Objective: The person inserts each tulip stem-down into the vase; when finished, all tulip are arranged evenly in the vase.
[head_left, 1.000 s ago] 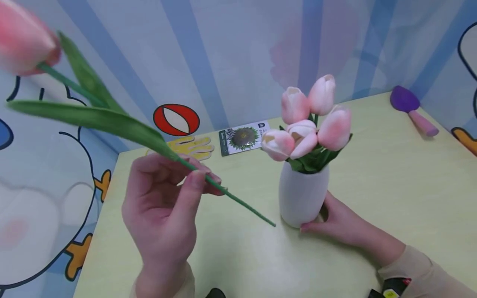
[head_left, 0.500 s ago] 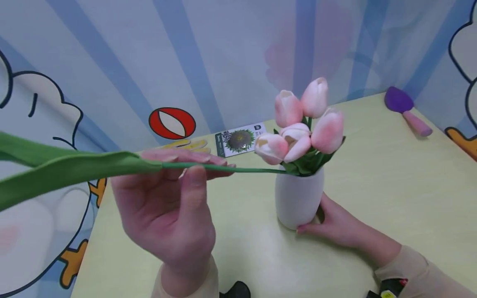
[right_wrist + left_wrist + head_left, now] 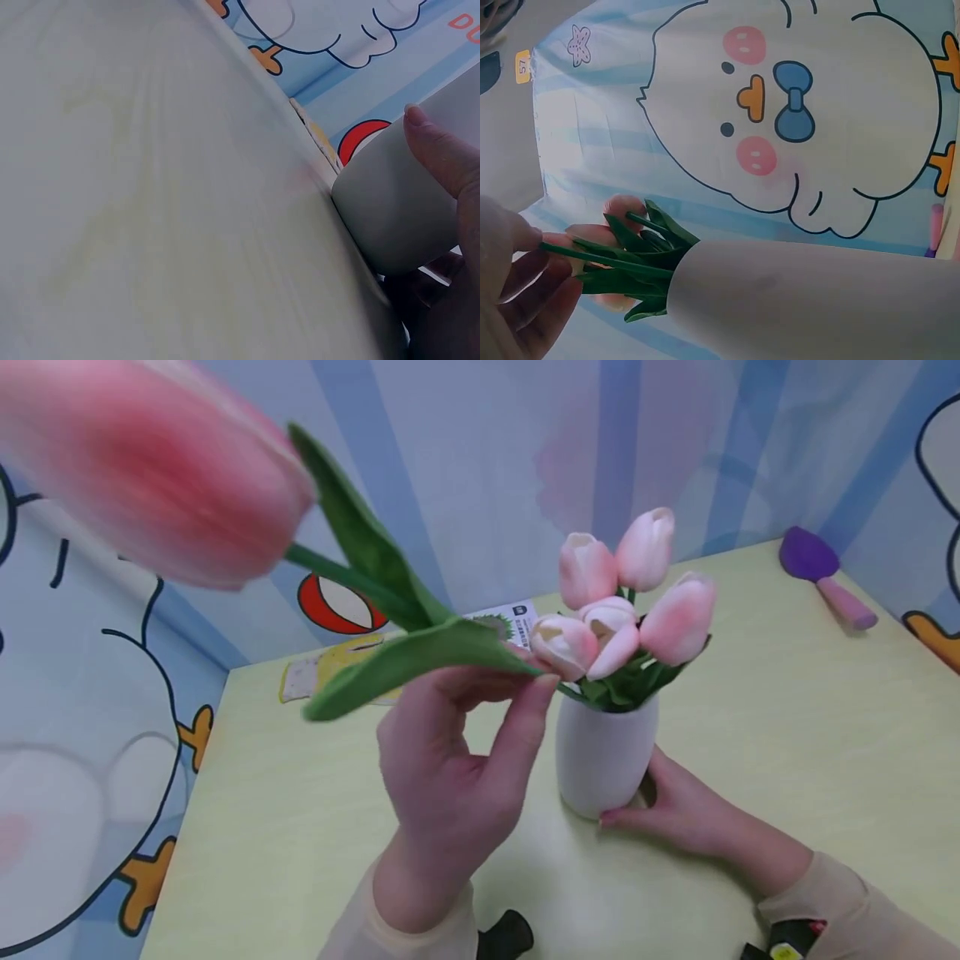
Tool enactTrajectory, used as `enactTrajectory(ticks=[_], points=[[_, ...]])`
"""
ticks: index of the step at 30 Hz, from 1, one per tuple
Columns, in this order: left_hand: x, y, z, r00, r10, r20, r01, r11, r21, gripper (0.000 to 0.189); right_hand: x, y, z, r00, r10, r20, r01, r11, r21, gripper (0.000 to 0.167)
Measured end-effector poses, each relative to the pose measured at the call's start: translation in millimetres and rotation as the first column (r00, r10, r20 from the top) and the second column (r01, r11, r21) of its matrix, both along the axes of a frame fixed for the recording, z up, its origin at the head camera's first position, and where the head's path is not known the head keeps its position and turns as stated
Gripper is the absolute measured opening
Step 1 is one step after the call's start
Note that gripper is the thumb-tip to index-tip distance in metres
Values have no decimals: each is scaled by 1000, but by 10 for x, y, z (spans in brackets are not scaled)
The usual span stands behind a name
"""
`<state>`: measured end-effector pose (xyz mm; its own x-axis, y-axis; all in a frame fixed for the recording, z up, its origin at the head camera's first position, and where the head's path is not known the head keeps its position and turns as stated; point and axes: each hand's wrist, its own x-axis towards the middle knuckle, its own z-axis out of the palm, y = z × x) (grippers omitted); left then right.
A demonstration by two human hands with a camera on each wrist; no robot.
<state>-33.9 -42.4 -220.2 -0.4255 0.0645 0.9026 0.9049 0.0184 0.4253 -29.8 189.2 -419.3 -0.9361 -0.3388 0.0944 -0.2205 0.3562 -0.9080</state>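
My left hand (image 3: 457,760) pinches a pink tulip by its green stem between thumb and fingers. The tulip's bloom (image 3: 172,485) and two leaves (image 3: 412,660) slant up to the left in the head view. In the left wrist view its stem (image 3: 607,259) runs from the fingertips into the mouth of the white vase (image 3: 817,300), among other leaves. Several pink tulips (image 3: 678,618) stand in the vase, which is upright on the table. Low on the vase's right side, my right hand (image 3: 682,806) grips it near the base, thumb in front (image 3: 442,154).
A yellow glove (image 3: 333,664) and a picture card (image 3: 517,618) lie along the back edge of the pale table (image 3: 787,718). At the back right is a purple scoop with a pink handle (image 3: 847,603). Cartoon-printed walls stand behind and to the left.
The left hand has moved right towards the vase, bringing the tulip's stem end from outside to its mouth. The bloom swung out of view and back. The right hand stays on the vase.
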Motion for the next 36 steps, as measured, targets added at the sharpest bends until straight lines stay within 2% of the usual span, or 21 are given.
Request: enactTrajectory(ticks=[5, 10, 13, 16, 20, 27, 29, 31, 34, 36], points=[[17, 48, 3, 999, 18, 39, -15, 997, -80, 13, 9, 10, -21, 1000, 4, -10, -4, 1000, -1, 85], [-5, 52, -54, 998, 35, 53, -27, 990, -135, 9, -7, 2, -44, 1000, 2, -4, -2, 1000, 7, 87], [-36, 39, -102, 996, 68, 56, -56, 978, -203, 13, -34, -12, -58, 1000, 8, -12, -8, 1000, 3, 87], [-59, 30, -149, 992, 120, 41, -103, 953, -286, 17, -58, -24, -67, 1000, 15, -17, -15, 1000, -8, 86], [-85, 16, -187, 989, 136, 63, -107, 934, -341, 17, -80, -36, -78, 1000, 16, 6, -16, 1000, 0, 88], [-97, 44, -279, 965, 176, 195, -86, 914, -397, 12, -90, -43, -87, 1000, 20, 13, -20, 1000, 9, 91], [-101, 65, -303, 967, 162, 198, -74, 919, -388, 16, -86, -40, -90, 1000, 25, 9, -25, 1000, 3, 92], [-107, 94, -312, 975, 135, 176, -67, 934, -350, 19, -85, -38, -91, 999, 32, 7, -32, 999, -8, 91], [-112, 139, -319, 985, 74, 153, -35, 969, -245, 23, -89, -34, -86, 999, 32, 10, -32, 999, -14, 90], [-104, 156, -320, 986, 40, 159, -12, 985, -173, 20, -89, -33, -78, 999, 25, 25, -25, 1000, -8, 91]])
